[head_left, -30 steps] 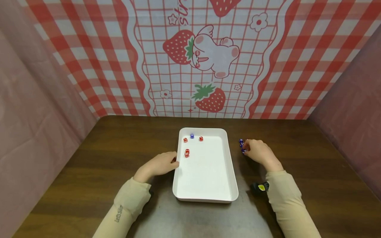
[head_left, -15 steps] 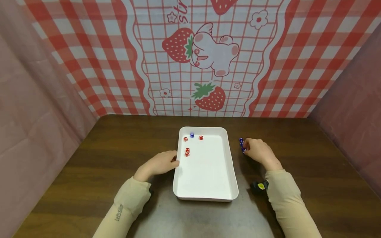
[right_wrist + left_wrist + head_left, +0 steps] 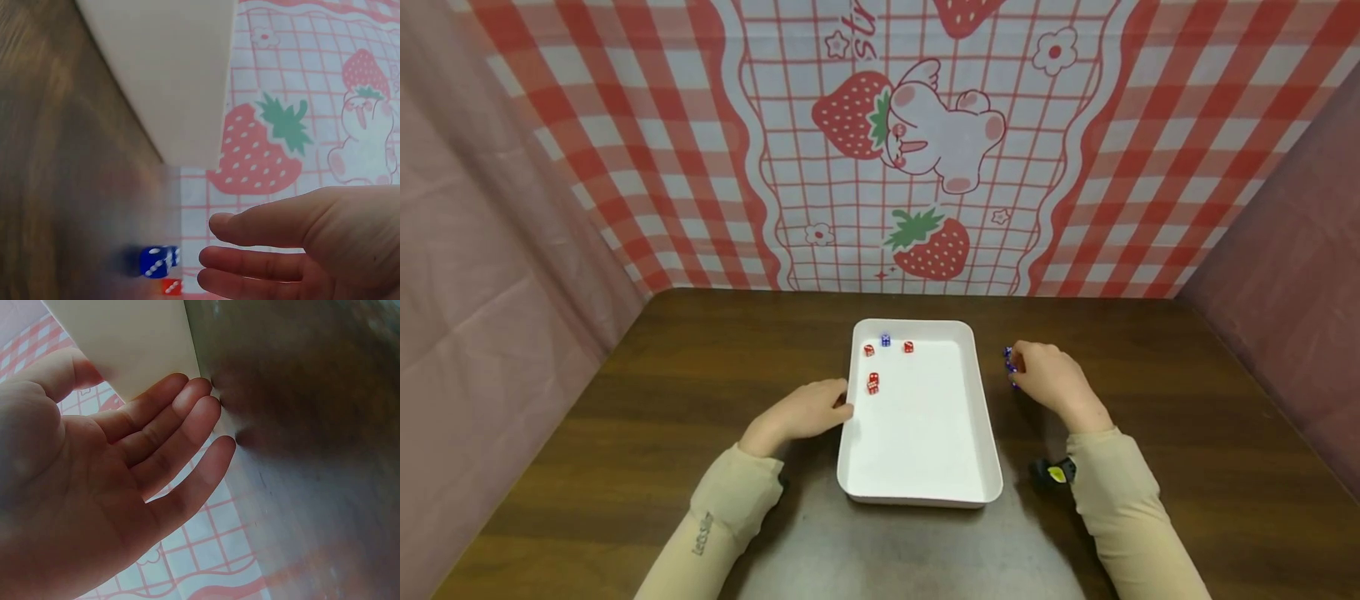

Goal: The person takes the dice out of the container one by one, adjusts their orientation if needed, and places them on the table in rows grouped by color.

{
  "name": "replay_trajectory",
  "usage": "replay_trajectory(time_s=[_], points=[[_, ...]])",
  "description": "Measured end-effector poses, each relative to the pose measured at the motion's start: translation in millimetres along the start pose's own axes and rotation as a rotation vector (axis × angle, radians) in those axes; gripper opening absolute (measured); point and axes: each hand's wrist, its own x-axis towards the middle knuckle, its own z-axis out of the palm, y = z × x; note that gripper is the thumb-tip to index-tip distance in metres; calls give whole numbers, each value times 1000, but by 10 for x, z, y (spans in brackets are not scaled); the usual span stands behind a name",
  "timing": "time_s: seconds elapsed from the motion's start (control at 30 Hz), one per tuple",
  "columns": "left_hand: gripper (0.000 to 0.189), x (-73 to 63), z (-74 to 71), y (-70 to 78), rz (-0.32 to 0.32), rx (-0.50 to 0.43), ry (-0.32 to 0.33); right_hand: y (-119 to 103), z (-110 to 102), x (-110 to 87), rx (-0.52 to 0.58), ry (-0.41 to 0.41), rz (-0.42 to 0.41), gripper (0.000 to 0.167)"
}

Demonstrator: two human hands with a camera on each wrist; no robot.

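Note:
A shallow white tray [image 3: 925, 417] lies on the table. Near its far left corner are a blue die [image 3: 886, 340] and several red dice [image 3: 908, 347]; two of the red ones sit together closer to me. My left hand [image 3: 801, 410] rests at the tray's left side, fingers loosely extended along the outer wall with fingertips down at the table [image 3: 300, 500]. To the right of the tray, my right hand [image 3: 1054, 379] is over blue dice [image 3: 1008, 352], partly hiding them. In the right wrist view its thumb and fingers are apart, with a blue die [image 3: 154, 261] and a red die [image 3: 171, 287] beyond the fingertips.
A checked strawberry cloth [image 3: 925, 167] hangs behind the table's far edge. Pink fabric [image 3: 497, 250] closes off both sides. A dark band with a yellow-green mark [image 3: 1056, 473] is at the right wrist.
The right hand has shifted slightly away from me over the blue dice. My left hand and the dice in the tray stay as they were.

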Motion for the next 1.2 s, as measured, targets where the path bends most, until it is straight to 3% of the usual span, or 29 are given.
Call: replay_trajectory(time_s=[0.77,1.2], points=[[12,1,7,21,-3,-4,2,-558,-411,226,-38,77,-116,18],[14,-6,11,25,22,23,18,-923,-359,328,-59,72,-152,20]])
